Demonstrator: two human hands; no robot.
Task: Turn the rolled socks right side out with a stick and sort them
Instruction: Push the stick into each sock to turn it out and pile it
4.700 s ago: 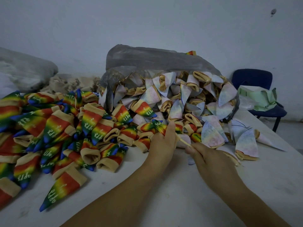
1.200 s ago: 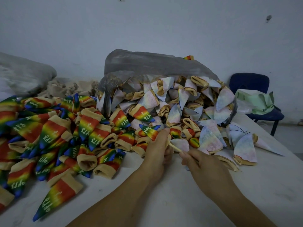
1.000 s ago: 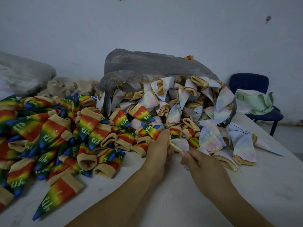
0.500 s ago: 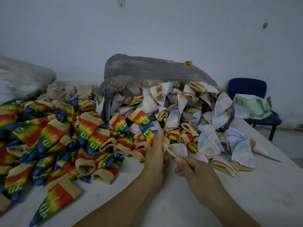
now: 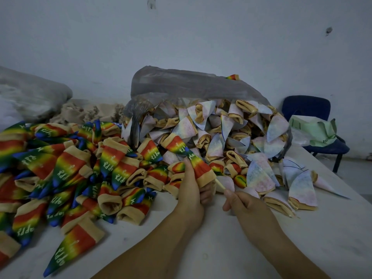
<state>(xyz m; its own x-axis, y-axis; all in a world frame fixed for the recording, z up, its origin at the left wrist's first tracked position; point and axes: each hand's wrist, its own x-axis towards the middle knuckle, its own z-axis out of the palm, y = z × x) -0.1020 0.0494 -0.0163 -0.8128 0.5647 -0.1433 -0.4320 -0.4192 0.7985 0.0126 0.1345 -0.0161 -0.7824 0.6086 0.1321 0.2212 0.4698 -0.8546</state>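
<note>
Head view. Left hand gripped a rainbow sock, fingers curled round its tan cuff end, thumb along the coloured body. The sock pointed up and away, just in front of the mouth of the plastic bag. Right hand pinched the stick between thumb and fingers, its far end gone inside the cuff. Both hands sat in front of the bag, low over the surface.

Step, as judged: the sock looked colour-side out on the stick, toe nearly pointed. To do it well, hold the cuff firm with the left hand. Push the stick straight along the sock so the toe comes fully out and the knit isn't poked through. Draw the stick back without dragging fabric in again. Then it should go to the rainbow pile, loose on the surface left of the bag.

Containers: the bag lay on its side, mouth toward the person, packed with pale inside-out socks, tan cuffs showing. A few rainbow ones were mixed in at the mouth. Some pale ones had spilled onto the surface right of the bag. A grey sack lay far left of the bag, contents not visible. A chair right of the bag carried a green bag; couldn't tell what was in it.
</note>
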